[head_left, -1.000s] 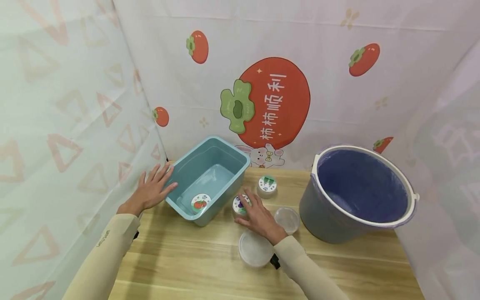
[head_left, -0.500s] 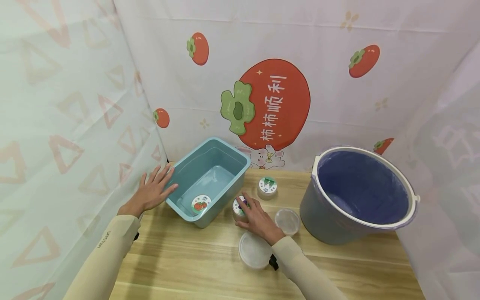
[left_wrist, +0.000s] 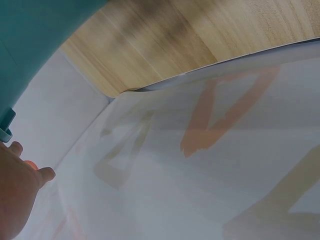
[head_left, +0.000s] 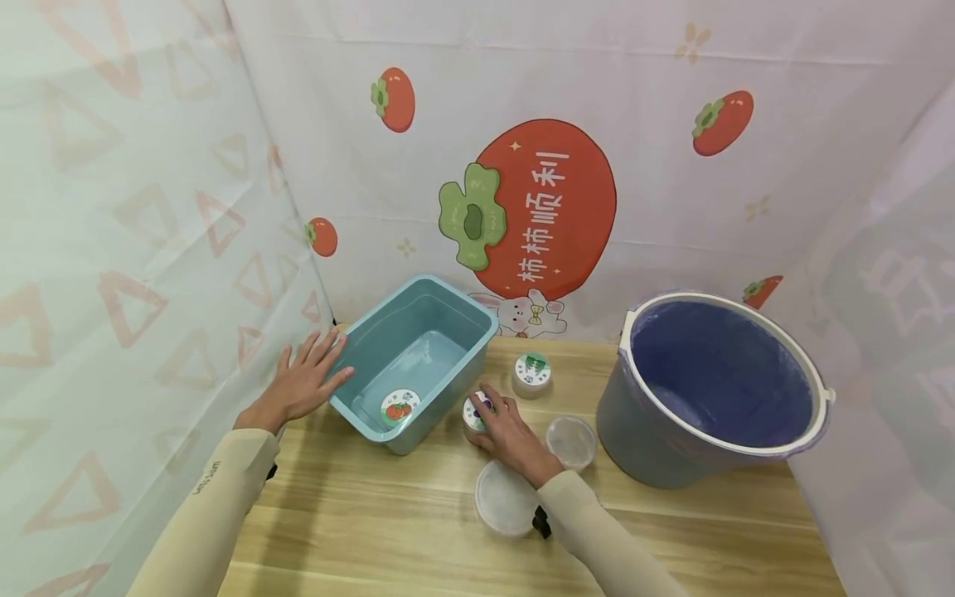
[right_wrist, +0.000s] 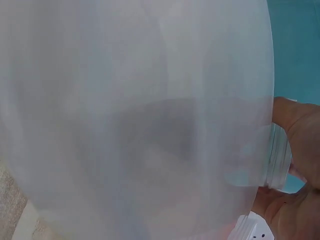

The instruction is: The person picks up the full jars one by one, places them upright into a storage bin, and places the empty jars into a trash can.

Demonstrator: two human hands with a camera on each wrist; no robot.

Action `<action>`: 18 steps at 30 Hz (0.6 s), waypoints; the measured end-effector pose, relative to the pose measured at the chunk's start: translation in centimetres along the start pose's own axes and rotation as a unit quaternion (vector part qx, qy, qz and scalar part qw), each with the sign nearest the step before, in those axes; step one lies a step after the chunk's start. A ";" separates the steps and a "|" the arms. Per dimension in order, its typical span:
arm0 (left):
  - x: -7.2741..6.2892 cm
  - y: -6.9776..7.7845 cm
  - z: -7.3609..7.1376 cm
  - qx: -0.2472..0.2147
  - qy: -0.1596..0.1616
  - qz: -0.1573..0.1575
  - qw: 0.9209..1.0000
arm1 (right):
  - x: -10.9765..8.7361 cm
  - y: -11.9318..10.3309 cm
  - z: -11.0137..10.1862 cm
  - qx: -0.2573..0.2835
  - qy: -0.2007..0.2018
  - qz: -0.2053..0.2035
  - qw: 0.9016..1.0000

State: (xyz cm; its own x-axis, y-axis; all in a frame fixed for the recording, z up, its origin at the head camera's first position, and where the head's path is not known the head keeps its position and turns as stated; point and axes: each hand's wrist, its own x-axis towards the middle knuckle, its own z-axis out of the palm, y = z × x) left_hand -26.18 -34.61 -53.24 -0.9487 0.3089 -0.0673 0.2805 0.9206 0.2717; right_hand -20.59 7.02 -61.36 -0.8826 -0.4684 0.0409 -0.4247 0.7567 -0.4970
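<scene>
My left hand (head_left: 302, 381) rests at the left rim of a teal plastic basin (head_left: 429, 356), its fingers straight and spread. Inside the basin lies a small round jar with a tomato label (head_left: 400, 408). To the right of the basin, my right hand (head_left: 515, 435) grips a small clear jar with a purple label (head_left: 473, 421) that stands on the table. In the right wrist view, thumb and fingers curl around this jar's ridged side (right_wrist: 280, 160). A third jar with a green label (head_left: 532, 375) stands just behind the right hand.
A translucent tub (head_left: 571, 442) sits right of my right hand, and a wider one (head_left: 505, 499) lies below its wrist. A large dark blue bucket (head_left: 642, 439) stands at the right of the wooden table (head_left: 358, 531). Printed cloth (head_left: 448, 75) hangs behind and at the sides.
My right hand has shifted slightly down onto the purple-labelled jar and its fingers have closed round it. The left hand keeps its place at the basin.
</scene>
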 end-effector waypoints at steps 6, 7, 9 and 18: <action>0.0 0.0 0.2 0.001 0.002 0.001 1.000 | -0.3 -0.1 0.1 -0.012 0.005 0.000 1.000; 0.0 0.0 0.2 0.002 0.003 0.001 1.000 | -0.3 -0.1 0.1 -0.015 0.007 0.000 1.000; 0.1 0.0 0.2 0.003 0.004 0.003 1.000 | -0.4 -0.2 -0.2 -0.020 0.016 -0.005 1.000; 0.1 -0.2 0.3 0.006 0.003 0.006 1.000 | -0.8 -1.2 -1.8 -0.030 0.072 -0.027 0.997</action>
State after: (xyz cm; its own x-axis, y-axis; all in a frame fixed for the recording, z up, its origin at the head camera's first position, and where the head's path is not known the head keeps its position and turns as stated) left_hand -26.28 -34.69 -53.59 -0.9464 0.3178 -0.0582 0.2929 0.9199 0.2608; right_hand -19.69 7.28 -59.25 -0.8757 -0.4430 0.1921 -0.4804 0.7595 -0.4386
